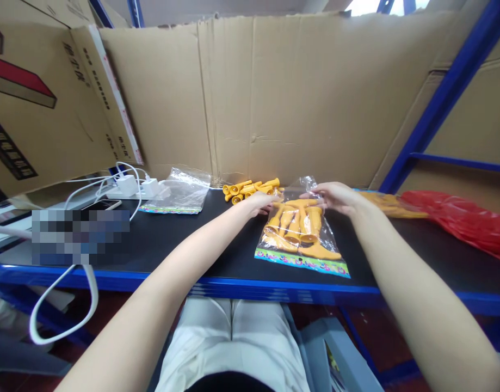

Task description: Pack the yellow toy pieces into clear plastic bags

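Observation:
A clear plastic bag with a green and colourful printed strip lies on the black shelf in front of me, that strip toward me. Inside it are several yellow-orange plastic pieces, some flared like small horns. My left hand grips the bag's far left side, its fingertips partly hidden. At the far right corner, my right hand has its fingers closed on the bag's film. Just behind my left hand lies a pile of loose yellow horn-shaped pieces.
A flat clear bag lies to the left, near white chargers with cables. On the right are a bag of yellow pieces and a red plastic bag. Cardboard walls the back; a blue post slants at right.

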### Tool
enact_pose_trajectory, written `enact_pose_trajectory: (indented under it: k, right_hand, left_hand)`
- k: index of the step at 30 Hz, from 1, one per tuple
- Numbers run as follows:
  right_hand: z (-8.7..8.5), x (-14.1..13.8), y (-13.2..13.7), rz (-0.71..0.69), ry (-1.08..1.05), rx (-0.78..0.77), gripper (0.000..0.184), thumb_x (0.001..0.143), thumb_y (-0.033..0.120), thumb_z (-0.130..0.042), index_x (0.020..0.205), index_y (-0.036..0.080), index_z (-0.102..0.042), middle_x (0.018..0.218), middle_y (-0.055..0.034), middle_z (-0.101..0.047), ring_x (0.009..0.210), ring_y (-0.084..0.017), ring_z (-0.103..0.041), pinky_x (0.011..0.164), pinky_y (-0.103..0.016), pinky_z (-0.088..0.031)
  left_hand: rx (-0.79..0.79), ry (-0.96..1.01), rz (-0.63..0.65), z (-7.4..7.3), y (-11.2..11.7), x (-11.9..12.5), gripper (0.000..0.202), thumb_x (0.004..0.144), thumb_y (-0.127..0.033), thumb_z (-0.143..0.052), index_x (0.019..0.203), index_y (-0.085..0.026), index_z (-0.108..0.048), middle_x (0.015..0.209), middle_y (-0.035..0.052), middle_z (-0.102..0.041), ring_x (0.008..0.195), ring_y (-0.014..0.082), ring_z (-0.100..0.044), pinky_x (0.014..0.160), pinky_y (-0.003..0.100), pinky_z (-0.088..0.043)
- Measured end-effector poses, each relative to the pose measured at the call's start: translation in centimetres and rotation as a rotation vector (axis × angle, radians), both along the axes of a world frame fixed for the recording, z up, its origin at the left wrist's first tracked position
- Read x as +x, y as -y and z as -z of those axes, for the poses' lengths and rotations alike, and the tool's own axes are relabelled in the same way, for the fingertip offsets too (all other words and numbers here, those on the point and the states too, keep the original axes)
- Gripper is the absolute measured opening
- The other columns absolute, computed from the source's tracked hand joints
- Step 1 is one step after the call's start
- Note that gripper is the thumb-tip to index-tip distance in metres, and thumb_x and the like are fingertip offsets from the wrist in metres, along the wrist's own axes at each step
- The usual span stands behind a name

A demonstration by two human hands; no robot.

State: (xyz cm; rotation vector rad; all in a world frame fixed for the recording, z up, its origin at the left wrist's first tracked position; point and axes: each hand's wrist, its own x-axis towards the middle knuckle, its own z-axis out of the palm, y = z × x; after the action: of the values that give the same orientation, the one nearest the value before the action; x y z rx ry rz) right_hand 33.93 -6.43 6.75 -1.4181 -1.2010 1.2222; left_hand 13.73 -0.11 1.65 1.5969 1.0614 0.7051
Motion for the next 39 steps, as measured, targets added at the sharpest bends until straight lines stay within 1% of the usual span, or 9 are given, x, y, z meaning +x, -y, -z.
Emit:
enact_pose_trajectory:
  k: [4, 7, 10, 14, 17, 21, 27, 33, 39]
  right_hand:
    - [-1.7, -2.4, 0.4, -0.050, -0.032, 0.139, 0.009, 0.077, 0.008, -0.046, 0.071, 0.012, -0.052, 0.072, -0.0116, -0.064, 0.058, -0.014, -0.060, 0.050, -0.023, -0.050]
    - [-2.9, -4.7, 0.1, -0.050, -0.050, 0.193, 0.011, 0.078, 0.008, -0.045, 0.071, 0.013, -0.052, 0.065, -0.0097, -0.062, 0.054, -0.013, -0.058, 0.045, -0.023, -0.049]
    - [-3.1, -7.0, -0.9, 0.024, -0.140, 0.211, 0.012, 0.079, 0.007, -0.044, 0.071, 0.013, -0.050, 0.058, -0.0052, -0.057, 0.047, -0.012, -0.054, 0.043, -0.025, -0.050]
    - [-0.9, -9.0, -2.5, 0.121, -0.332, 0.246, 0.015, 0.078, 0.002, -0.043, 0.068, 0.012, -0.047, 0.053, 0.0008, -0.051, 0.043, -0.009, -0.052, 0.043, -0.024, -0.050]
    - [1.8, -10.0, -2.9, 0.050, -0.333, 0.203, 0.012, 0.080, 0.005, -0.044, 0.071, 0.012, -0.048, 0.059, -0.0018, -0.056, 0.045, -0.011, -0.056, 0.043, -0.024, -0.050]
    - [4.1, -10.4, -2.5, 0.029, -0.234, 0.110, 0.008, 0.082, 0.011, -0.047, 0.075, 0.012, -0.050, 0.063, -0.0038, -0.060, 0.045, -0.012, -0.058, 0.040, -0.022, -0.047]
    - [4.4, -10.2, -2.3, 0.005, -0.238, 0.102, 0.010, 0.084, 0.016, -0.048, 0.076, 0.013, -0.051, 0.065, -0.0043, -0.062, 0.049, -0.012, -0.060, 0.044, -0.023, -0.049]
    - [4.7, -10.2, -2.5, -0.004, -0.277, 0.094, 0.012, 0.086, 0.015, -0.044, 0.076, 0.012, -0.050, 0.067, -0.0048, -0.062, 0.051, -0.012, -0.061, 0.040, -0.021, -0.046]
    - [4.5, -9.9, -2.5, -0.003, -0.319, -0.010, 0.015, 0.088, 0.009, -0.037, 0.077, 0.014, -0.047, 0.053, 0.0006, -0.056, 0.045, -0.011, -0.058, 0.045, -0.022, -0.050]
  left_hand:
    - [-0.073, 0.086, -0.139, -1.3, 1.5, -2.1, 0.025, 0.075, -0.036, -0.062, 0.086, -0.015, -0.056, 0.080, 0.0046, -0.061, 0.061, 0.0085, -0.053, 0.057, 0.022, -0.040]
    - [-0.085, 0.244, -0.176, -2.1, 2.1, -3.7, 0.017, 0.077, -0.028, -0.060, 0.083, -0.013, -0.057, 0.069, 0.0044, -0.061, 0.058, 0.0094, -0.056, 0.059, 0.024, -0.044]
    - [-0.056, 0.335, -0.323, -2.8, 1.6, -5.3, 0.009, 0.075, -0.016, -0.060, 0.072, -0.012, -0.053, 0.054, 0.0004, -0.056, 0.047, 0.0078, -0.053, 0.053, 0.021, -0.044]
    - [0.012, 0.387, -0.441, -2.8, 0.4, -7.8, 0.013, 0.076, -0.008, -0.052, 0.064, -0.013, -0.050, 0.047, -0.0024, -0.052, 0.039, 0.0061, -0.049, 0.046, 0.018, -0.041]
    - [-0.011, 0.395, -0.470, -1.6, -0.1, -9.4, 0.013, 0.077, -0.008, -0.049, 0.065, -0.012, -0.052, 0.050, -0.0015, -0.055, 0.041, 0.0064, -0.051, 0.047, 0.018, -0.043]
    - [-0.195, 0.369, -0.265, -0.2, 0.2, -10.6, 0.013, 0.082, -0.021, -0.052, 0.077, -0.011, -0.058, 0.063, 0.0038, -0.064, 0.051, 0.0107, -0.059, 0.053, 0.023, -0.049]
    - [-0.183, 0.375, -0.122, 0.0, 0.4, -11.3, 0.013, 0.073, -0.018, -0.066, 0.082, -0.009, -0.064, 0.076, 0.0073, -0.068, 0.061, 0.0102, -0.062, 0.058, 0.021, -0.051]
    - [-0.168, 0.406, -0.208, 0.4, -0.1, -11.0, 0.006, 0.072, -0.002, -0.062, 0.072, -0.008, -0.063, 0.073, 0.0063, -0.067, 0.059, 0.0083, -0.061, 0.054, 0.017, -0.050]
    - [-0.184, 0.362, -0.258, 0.2, -0.2, -11.1, 0.019, 0.080, 0.000, -0.044, 0.076, -0.008, -0.061, 0.078, 0.0094, -0.069, 0.058, 0.0101, -0.062, 0.051, 0.018, -0.050]
